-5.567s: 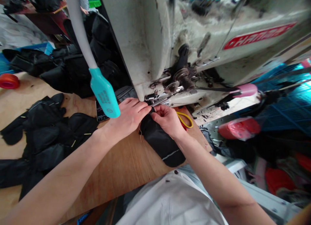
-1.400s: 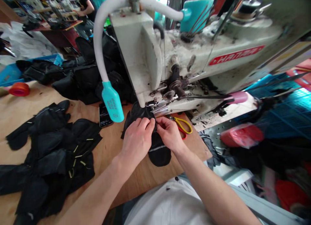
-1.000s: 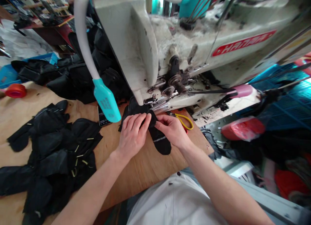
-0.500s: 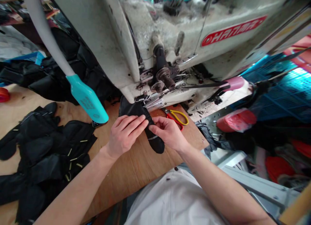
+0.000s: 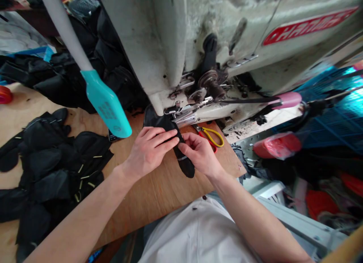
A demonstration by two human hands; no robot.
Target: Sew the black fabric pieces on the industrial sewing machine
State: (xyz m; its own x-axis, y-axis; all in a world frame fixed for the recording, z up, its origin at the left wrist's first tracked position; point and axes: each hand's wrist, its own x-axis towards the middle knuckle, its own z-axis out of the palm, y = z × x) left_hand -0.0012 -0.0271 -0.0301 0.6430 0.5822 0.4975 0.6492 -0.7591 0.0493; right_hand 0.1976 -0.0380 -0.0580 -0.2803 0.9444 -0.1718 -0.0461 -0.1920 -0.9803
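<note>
A black glove (image 5: 186, 165), with a rounded end and a thin pale stripe, lies under the needle area of a sewing machine (image 5: 170, 39). Its far part reaches beneath the presser foot (image 5: 184, 113). My left hand (image 5: 153, 147) rests on the glove, fingers stretched out and flat. Just to the right, my right hand (image 5: 200, 151) pinches the glove's edge between thumb and bent fingers. Behind that hand lie red-and-yellow handled snips (image 5: 212, 137) on the wooden table (image 5: 153, 198).
Several black gloves (image 5: 51, 161) lie heaped at the left. More black fabric pieces (image 5: 70, 70) are piled behind them. A turquoise-headed lamp (image 5: 109, 108) hangs over the table. A phone-like dark object (image 5: 113, 136) lies below it. Blue crates (image 5: 326, 115) stand at the right.
My view has shifted closer to the machine, which now appears larger and further right. Both hands keep their places on the glove, with little movement against the machine.
</note>
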